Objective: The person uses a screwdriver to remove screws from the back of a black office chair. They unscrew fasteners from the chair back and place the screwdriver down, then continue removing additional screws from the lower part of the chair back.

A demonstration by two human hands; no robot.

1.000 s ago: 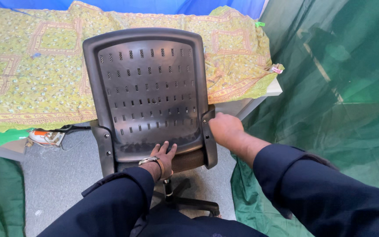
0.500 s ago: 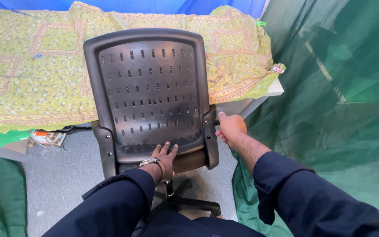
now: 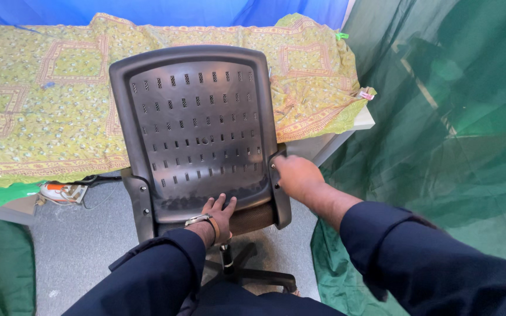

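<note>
Chair (image 3: 197,129), black plastic with a slotted backrest, seen from behind, standing on grey floor (image 3: 83,246) in front of a table draped in a yellow-green patterned cloth (image 3: 42,105). Left hand (image 3: 218,212) lies flat against the lower edge of the backrest, fingers spread and pointing up, palm pressed on the plastic, not closed around anything; a watch (image 3: 203,220) sits on that wrist. Right hand (image 3: 296,175) is at the chair's right side bracket (image 3: 279,187), touching it near the top; fingers curl toward the bracket but what they wrap is hidden behind the hand, so cannot tell if it is gripping. Chair sits between both hands, backrest above left hand, bracket just left of right hand. Star base (image 3: 247,269) shows below the seat. Green netting (image 3: 440,146) hangs on the right. Orange-white device (image 3: 60,192) with cable lies on floor under the table edge.
</note>
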